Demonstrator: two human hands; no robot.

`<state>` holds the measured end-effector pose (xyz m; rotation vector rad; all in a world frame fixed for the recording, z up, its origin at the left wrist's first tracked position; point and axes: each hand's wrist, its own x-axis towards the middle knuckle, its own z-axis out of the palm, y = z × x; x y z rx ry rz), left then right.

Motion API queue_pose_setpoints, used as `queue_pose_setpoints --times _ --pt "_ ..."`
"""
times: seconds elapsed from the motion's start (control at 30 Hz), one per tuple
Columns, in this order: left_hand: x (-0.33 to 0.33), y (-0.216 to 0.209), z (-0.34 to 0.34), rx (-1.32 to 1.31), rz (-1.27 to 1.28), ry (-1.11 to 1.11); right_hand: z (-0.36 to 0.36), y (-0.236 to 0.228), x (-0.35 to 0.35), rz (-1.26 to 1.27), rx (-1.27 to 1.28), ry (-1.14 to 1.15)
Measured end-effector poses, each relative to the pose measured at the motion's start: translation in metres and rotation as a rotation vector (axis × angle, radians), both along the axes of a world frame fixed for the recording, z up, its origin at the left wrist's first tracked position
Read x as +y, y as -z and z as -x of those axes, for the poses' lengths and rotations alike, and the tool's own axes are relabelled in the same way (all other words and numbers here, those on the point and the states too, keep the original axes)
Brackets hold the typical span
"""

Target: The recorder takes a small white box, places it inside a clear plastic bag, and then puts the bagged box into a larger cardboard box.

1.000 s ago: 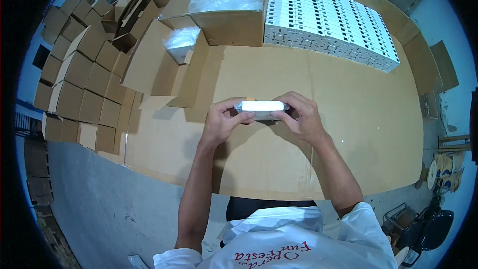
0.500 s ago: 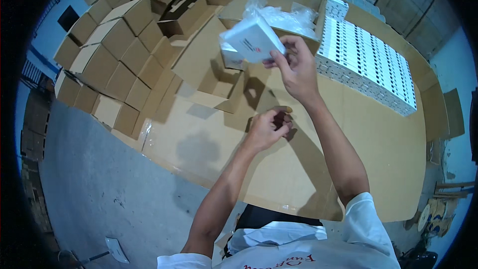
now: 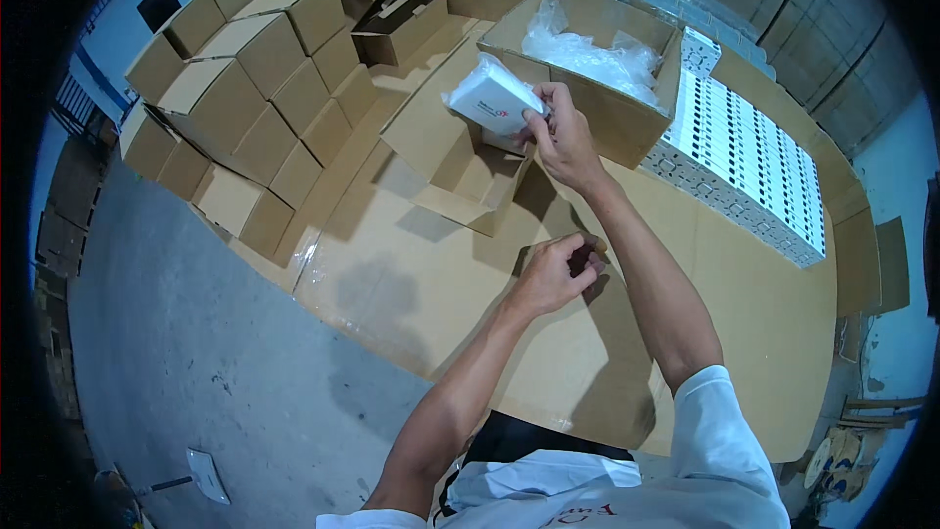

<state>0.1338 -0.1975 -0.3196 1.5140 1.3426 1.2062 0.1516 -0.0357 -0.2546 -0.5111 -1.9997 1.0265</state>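
My right hand is closed on a flat white box in clear plastic wrap, gripping its right end between thumb and fingers. The wrapped box is tilted and hangs above an open small cardboard carton, whose flaps stand out. Part of the carton's inside is hidden behind the white box. Lower down, my left hand hovers over the cardboard-covered surface, fingers loosely curled and apart from the thumb. Nothing shows in it, and one fingertip looks yellowish brown.
Behind my right hand stands a larger carton containing crumpled clear plastic. Rows of white boxes with black marks are stacked at the right. Closed brown cartons are piled at the left, beside an open dark-interior carton.
The view has shifted, so the table things appear lower and further right. The wrapped box has turned flatter and is nearer the small carton. My left hand stays similarly curled.
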Motion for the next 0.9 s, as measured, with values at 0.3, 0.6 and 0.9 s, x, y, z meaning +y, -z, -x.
queue_pose_setpoints --times 0.3,0.6,0.9 --pt "0.002 0.008 -0.004 -0.109 0.043 -0.005 -0.017 0.002 -0.002 -0.571 -0.111 0.253" --pt "0.002 0.004 -0.008 -0.042 0.02 0.004 -0.014 -0.007 -0.006 -0.504 -0.34 0.206" --pt "0.004 0.003 -0.006 -0.041 0.137 -0.013 0.003 -0.009 -0.009 -0.521 -0.603 0.281"
